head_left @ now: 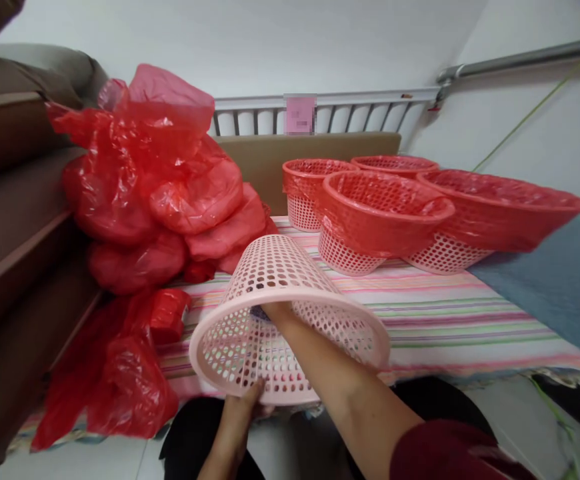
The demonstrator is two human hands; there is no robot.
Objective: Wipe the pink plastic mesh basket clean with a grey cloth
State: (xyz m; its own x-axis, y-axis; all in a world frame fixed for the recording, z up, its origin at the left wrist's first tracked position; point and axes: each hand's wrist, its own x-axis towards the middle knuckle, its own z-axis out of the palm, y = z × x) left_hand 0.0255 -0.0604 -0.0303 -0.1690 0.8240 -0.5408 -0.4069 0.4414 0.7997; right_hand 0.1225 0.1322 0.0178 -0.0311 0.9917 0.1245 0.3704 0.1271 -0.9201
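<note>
A pale pink perforated basket lies tipped on its side, its open rim turned toward me. My left hand grips the lower rim, thumb on the inside and fingers beneath. My right hand reaches inside the basket near the upper wall, at a dark bluish cloth; its fingers are mostly hidden. Behind to the right stand several baskets lined with red plastic bags, the closest being a lined basket.
Red plastic bags are heaped at the left, with a red roll and a loose red bag below. Brown cushions border the left. A striped cloth covers the surface; a pipe runs along the right wall.
</note>
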